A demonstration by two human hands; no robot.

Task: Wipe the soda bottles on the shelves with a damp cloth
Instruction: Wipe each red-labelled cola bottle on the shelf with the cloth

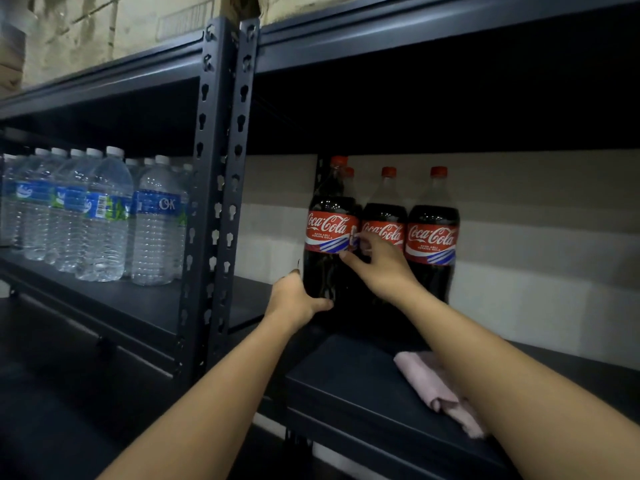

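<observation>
Single head view, close, angled slightly up and forward at shelf (363, 372).

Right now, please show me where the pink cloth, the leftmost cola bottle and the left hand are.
pink cloth (437, 388): head view, its folded middle.
leftmost cola bottle (330, 230): head view, red label.
left hand (294, 301): head view, back of hand.

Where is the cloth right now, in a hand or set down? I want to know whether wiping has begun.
Set down: the pink cloth lies bunched on the shelf, partly under the right forearm.
</observation>
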